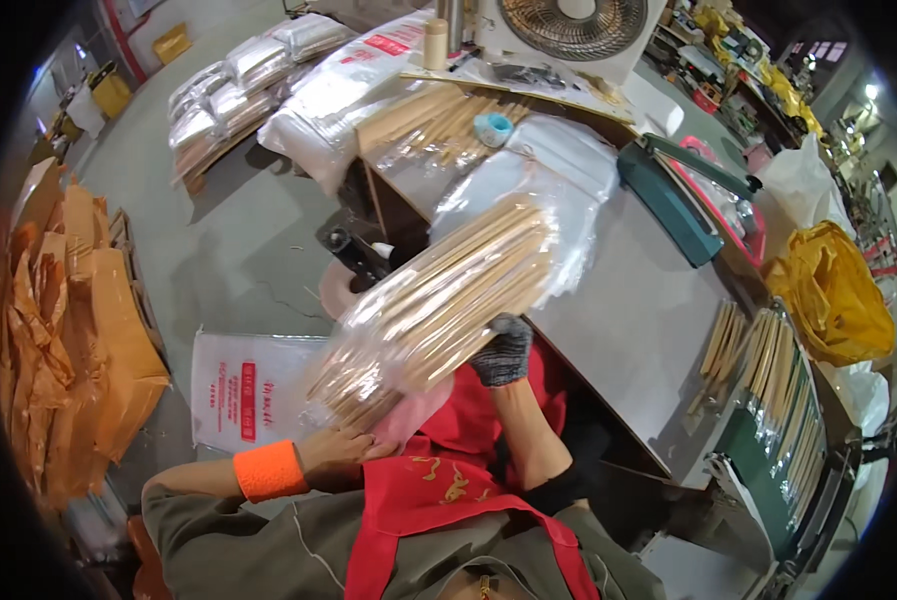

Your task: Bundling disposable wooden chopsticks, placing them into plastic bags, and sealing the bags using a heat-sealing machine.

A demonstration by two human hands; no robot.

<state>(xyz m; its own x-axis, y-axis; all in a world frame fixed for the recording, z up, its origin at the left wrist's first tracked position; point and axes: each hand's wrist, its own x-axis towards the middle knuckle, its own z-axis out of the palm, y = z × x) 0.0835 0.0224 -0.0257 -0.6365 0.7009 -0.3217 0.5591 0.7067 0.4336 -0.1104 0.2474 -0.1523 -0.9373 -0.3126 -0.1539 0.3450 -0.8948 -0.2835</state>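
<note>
A large clear plastic bag of long wooden sticks (pixel 448 290) lies slantwise in front of me, over the near edge of the grey table (pixel 608 340). My right hand (pixel 505 352), in a dark grey knitted glove, is closed on the bag's right side. My bare left hand (pixel 336 452), below an orange wristband (pixel 269 472), grips the bag's lower left end; its fingers are partly hidden. Beyond the bag, a stack of clear plastic bags (pixel 558 160) rests on the table.
A green bench sealer (pixel 673 200) stands at the back right. Several slim packs of sticks (pixel 768 370) lie at the right edge. Brown wrapping (pixel 88 340) is heaped at left; a printed clear bag (pixel 253 390) lies nearer. A blue tape roll (pixel 492 129) and a fan (pixel 578 25) are at the back.
</note>
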